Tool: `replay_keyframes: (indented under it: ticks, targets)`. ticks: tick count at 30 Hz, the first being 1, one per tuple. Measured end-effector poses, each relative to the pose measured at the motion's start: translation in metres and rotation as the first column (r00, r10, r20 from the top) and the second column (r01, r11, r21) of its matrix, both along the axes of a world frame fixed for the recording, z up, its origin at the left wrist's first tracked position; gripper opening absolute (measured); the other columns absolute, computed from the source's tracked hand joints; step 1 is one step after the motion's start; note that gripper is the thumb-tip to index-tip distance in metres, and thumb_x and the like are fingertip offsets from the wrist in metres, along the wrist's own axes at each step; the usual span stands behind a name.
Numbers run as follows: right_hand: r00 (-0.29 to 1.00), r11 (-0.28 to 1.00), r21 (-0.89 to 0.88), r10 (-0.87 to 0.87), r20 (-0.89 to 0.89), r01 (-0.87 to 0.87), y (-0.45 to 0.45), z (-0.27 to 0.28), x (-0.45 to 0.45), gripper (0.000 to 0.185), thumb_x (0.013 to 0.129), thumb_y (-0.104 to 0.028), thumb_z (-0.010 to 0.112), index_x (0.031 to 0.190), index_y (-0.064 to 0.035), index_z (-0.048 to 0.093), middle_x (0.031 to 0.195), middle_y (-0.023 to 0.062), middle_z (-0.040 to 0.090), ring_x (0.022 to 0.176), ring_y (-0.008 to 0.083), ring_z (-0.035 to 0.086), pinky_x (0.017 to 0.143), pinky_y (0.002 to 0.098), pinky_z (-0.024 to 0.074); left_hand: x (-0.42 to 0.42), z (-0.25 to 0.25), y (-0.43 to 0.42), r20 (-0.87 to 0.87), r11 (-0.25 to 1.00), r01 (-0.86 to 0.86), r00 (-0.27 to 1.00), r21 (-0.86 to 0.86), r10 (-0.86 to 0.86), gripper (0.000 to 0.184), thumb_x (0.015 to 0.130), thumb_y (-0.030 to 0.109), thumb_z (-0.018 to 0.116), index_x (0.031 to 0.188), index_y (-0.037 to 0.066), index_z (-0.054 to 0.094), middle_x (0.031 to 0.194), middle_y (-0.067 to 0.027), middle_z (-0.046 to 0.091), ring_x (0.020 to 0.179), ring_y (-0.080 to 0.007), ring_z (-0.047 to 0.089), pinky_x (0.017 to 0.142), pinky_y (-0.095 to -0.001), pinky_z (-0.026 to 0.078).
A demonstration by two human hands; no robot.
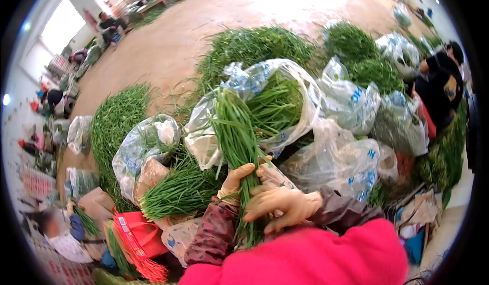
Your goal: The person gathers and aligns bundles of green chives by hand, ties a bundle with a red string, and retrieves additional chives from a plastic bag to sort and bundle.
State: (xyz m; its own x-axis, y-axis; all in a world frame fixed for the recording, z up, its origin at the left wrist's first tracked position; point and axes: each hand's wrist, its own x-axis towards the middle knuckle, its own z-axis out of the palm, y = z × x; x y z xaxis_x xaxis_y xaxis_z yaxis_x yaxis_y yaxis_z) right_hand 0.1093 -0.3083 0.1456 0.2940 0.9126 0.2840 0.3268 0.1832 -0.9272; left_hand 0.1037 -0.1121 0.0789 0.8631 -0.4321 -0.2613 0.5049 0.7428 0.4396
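A long bunch of garlic chives (237, 137) stands upright in front of my chest, its leaves leaning over an open plastic bag (196, 124). My left hand (234, 183), in a pale glove, is closed round the middle of the bunch with the thumb up. Across the lower stems lies my gloved right hand (285, 203), its fingers stretched and apart, somewhat blurred by motion. More chives (277, 104) fill the bag. Left of my hands, another bundle of chives (181, 191) rests on wrapping.
Large piles of chives (122, 117) cover the floor ahead and to the left. Stuffed plastic bags (336, 158) sit at my right. A red bag (140, 234) stands at the lower left. One person (440, 84) sits at right, another (71, 234) at left; others sit along the walls.
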Motion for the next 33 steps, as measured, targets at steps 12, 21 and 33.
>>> replay_keyframes:
  ticks: [12, 21, 33]
  targets:
    - [0.399, 0.761, 0.19, -0.096, -0.912, 0.62, 0.074, -0.102, 0.032, 0.067, 0.087, -0.053, 0.061, 0.135, -0.009, 0.047, 0.117, 0.0089, 0.058, 0.101, 0.0157, 0.055, 0.084, 0.0305, 0.0489, -0.038, 0.009, 0.025, 0.176, 0.632, -0.109, 0.983, 0.768, -0.044, 0.065, 0.07, 0.001, 0.077, 0.128, 0.0, 0.048, 0.101, -0.0057, 0.064, 0.08, -0.0144, 0.062, 0.073, -0.0278, 0.052]
    - [0.082, 0.241, -0.105, -0.655, -0.751, 0.965, 0.069, -0.123, 0.102, 0.021, 0.1, -0.015, 0.049, 0.109, -0.0049, 0.064, 0.08, 0.0037, 0.064, 0.07, 0.0092, 0.055, 0.064, 0.0209, 0.0449, -0.08, -0.003, 0.045, 0.016, 0.798, 0.075, 0.994, 0.598, -0.106, 0.065, 0.072, -0.004, 0.073, 0.129, 0.003, 0.043, 0.093, -0.0085, 0.061, 0.07, -0.0177, 0.061, 0.058, -0.031, 0.052]
    - [-0.052, 0.328, -0.328, -0.631, -0.774, 0.886, -0.024, -0.134, 0.163, 0.029, 0.102, -0.028, 0.042, 0.105, -0.0058, 0.062, 0.07, -0.0006, 0.051, 0.053, 0.011, 0.041, 0.049, 0.0273, 0.0359, -0.096, -0.008, 0.055, -0.027, 0.581, 0.157, 0.974, 0.799, -0.226, 0.078, 0.067, -0.005, 0.072, 0.138, 0.001, 0.039, 0.116, -0.0076, 0.061, 0.101, -0.0121, 0.057, 0.089, -0.0267, 0.046]
